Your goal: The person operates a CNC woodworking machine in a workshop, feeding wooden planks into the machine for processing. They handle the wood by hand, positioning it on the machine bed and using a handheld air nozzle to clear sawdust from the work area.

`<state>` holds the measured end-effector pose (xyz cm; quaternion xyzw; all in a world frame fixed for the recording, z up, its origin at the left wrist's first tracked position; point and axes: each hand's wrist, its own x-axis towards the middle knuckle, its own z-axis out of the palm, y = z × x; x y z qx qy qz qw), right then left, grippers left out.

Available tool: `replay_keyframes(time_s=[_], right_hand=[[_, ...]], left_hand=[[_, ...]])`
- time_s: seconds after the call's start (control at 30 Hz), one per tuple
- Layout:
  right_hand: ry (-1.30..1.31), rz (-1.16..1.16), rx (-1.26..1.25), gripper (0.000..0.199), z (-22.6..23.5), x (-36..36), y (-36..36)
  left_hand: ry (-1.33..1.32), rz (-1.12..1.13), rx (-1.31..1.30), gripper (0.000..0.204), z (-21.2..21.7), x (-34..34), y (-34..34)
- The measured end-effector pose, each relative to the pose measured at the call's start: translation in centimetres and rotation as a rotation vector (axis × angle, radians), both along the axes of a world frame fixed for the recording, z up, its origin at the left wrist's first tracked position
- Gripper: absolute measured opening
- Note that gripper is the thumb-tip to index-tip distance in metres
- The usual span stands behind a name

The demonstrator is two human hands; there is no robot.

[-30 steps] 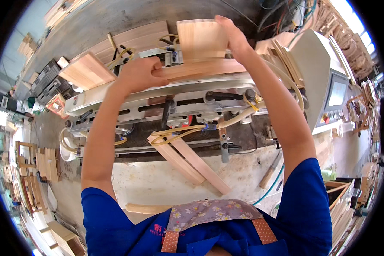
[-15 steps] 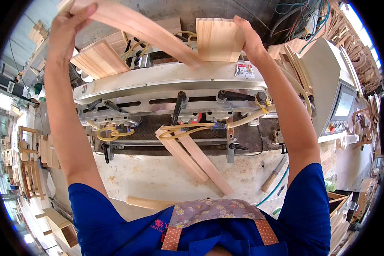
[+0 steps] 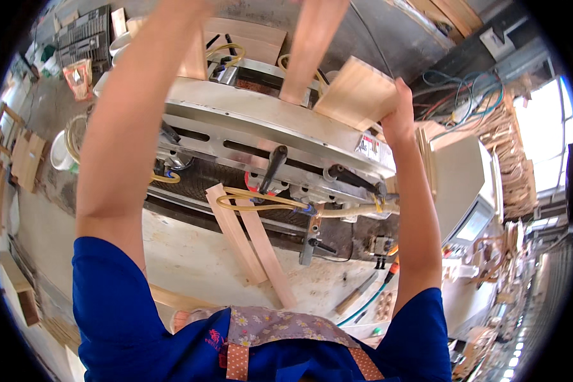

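Wood held high over the machine [image 3: 267, 121]: right hand [image 3: 398, 111] pinches a block [image 3: 356, 92]; left grip unseen. Any move must clear the levers [image 3: 274, 167].

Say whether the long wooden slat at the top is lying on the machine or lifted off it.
Lifted. The long wooden slat stands steeply above the grey machine, its upper end leaving the picture; what holds it cannot be told.

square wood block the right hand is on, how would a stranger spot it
Start at the long grey metal machine across the middle. At its upper right end sits a pale square wood block, gripped at its right edge by the right hand. Unlike the narrow plank beside it, it is broad and flat.
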<state>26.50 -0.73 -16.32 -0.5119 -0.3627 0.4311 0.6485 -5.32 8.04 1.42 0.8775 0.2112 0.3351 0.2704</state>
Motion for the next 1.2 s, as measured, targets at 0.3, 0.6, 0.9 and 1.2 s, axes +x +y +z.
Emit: replay_keyframes(time_s=[0.3, 0.6, 0.9, 1.2], right_hand=[[-0.078, 0.077, 0.029, 0.056, 1.5, -1.7, -0.2], [0.012, 0.045, -0.013, 0.056, 0.8, -1.7, -1.0], [0.002, -0.031, -0.064, 0.062, 1.3, -2.3, -1.0], [-0.028, -0.054, -0.033, 0.067, 0.7, -2.3, -1.1]], left_hand=[[0.033, -0.125, -0.339, 0.036, -10.6, 2.9, 4.6], [0.127, -0.047, -0.248, 0.038, -15.8, 6.4, 3.7], [-0.014, -0.099, -0.489, 0.044, -20.2, 8.0, 3.3], [-0.18, -0.168, -0.649, 0.036, -21.2, 8.4, 2.1]])
